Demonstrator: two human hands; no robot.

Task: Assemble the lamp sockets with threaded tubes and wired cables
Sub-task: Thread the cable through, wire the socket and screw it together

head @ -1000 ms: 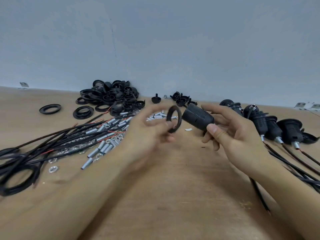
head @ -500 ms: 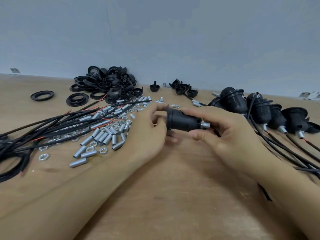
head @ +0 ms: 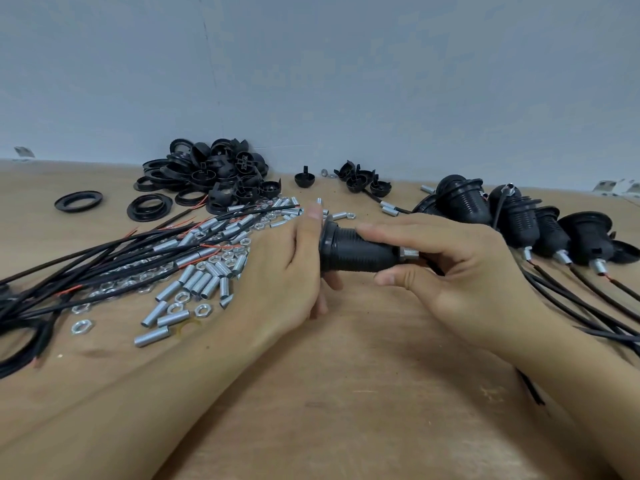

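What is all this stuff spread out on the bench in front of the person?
lamp socket in hand: one, black, held level between both hands, metal tube at its right end
finished sockets: about five, black, right side, cables trailing toward the viewer
threaded tubes: many, silver, loose pile left of centre
nuts: many, silver, scattered among the tubes
cables: a bundle, black with red tips, left side
rings and caps heap: many, black, back left
single ring: one, black, far left
small caps: a few, black, back centre
bench: one, tan wood
left hand: at the socket's ringed end
right hand: grips the socket body
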